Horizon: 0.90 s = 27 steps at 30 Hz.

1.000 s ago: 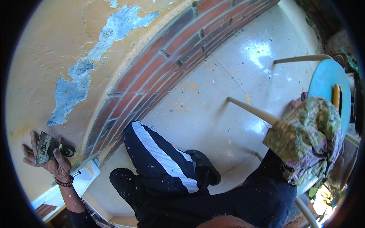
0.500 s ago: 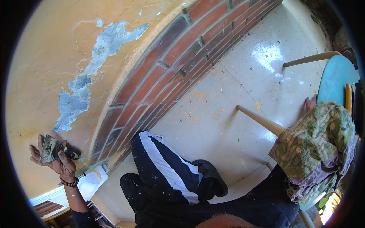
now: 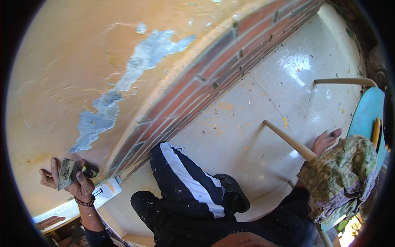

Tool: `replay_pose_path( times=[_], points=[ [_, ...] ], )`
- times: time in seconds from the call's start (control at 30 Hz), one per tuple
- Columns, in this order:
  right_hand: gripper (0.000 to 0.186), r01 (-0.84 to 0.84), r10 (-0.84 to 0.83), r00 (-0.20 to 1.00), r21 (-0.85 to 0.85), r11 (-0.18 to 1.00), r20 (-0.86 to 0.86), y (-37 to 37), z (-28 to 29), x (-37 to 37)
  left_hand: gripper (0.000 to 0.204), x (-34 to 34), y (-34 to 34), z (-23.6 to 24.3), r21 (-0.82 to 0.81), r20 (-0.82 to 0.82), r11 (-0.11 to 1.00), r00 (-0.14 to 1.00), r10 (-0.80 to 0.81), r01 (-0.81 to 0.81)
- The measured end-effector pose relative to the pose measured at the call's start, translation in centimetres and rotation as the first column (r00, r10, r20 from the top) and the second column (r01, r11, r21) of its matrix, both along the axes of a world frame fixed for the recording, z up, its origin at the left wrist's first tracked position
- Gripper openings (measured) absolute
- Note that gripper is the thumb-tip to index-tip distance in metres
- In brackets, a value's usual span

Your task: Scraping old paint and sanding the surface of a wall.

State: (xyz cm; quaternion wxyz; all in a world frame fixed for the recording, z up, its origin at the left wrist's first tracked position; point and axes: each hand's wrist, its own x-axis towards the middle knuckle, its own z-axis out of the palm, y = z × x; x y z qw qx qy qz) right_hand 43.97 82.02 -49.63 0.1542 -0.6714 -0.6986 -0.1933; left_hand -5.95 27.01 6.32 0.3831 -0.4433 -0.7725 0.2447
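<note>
My left hand [image 3: 83,187], wearing a beaded bracelet, is at the yellow wall [image 3: 49,107] on the lower left. It is closed on a putty knife [image 3: 68,173] with a dirty metal blade and a black and yellow handle. Just above it lies a bare grey patch [image 3: 105,109] where the paint has come off. On the far right, my right hand [image 3: 325,141] shows beyond a crumpled patterned cloth [image 3: 339,175], beside a turquoise stool [image 3: 364,111]. Its visible fingers are stretched out with nothing seen in them; the cloth hides the wrist.
A band of red brick [image 3: 185,90] runs along the wall's base. Orange paint flakes are scattered over the pale tiled floor [image 3: 247,144]. A yellow-handled tool [image 3: 376,131] lies on the stool, whose legs reach into the floor space. My bent knee [image 3: 177,177] is near the wall.
The view has shifted, so the wall patch sits further right and lower. My right hand has come further out from behind the cloth. My left hand keeps hold of the putty knife.
</note>
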Motion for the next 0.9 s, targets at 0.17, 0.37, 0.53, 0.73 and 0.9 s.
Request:
replay_pose_path(
  times=[0.17, 0.37, 0.53, 0.73, 0.9],
  points=[
    [0.066, -0.408, 0.267, 0.889, -0.377, 0.831, -0.373, -18.7, 10.3, -6.9, 0.054, -0.7, -3.5, -1.9, 0.126, 0.07, 0.992, 0.997, 0.013, -0.022],
    [0.075, -0.836, 0.446, 0.533, -0.529, 0.145, -0.719, -32.6, 21.4, -11.7, 0.034, -0.5, -4.2, -1.5, 0.134, 0.174, 0.99, 0.983, -0.062, 0.038],
    [0.067, -0.873, 0.526, 0.35, -0.473, -0.117, -0.775, -33.9, 24.8, -17.3, 0.014, 1.0, -3.2, -1.4, 0.381, 0.505, 0.924, 0.835, -0.219, 0.012],
    [0.06, -0.999, 0.393, 0.024, -0.032, -0.015, -0.919, -34.9, 27.4, -24.6, 0.022, 11.2, -11.5, -13.7, 0.619, 0.744, 0.573, 0.636, -0.207, -0.537],
    [0.047, -0.992, 0.438, 0.064, -0.106, -0.071, -0.897, -38.0, 29.3, -26.1, 0.03, 16.8, -20.5, -30.2, 0.113, 0.994, 0.115, 0.111, -0.023, -0.987]
  ],
)
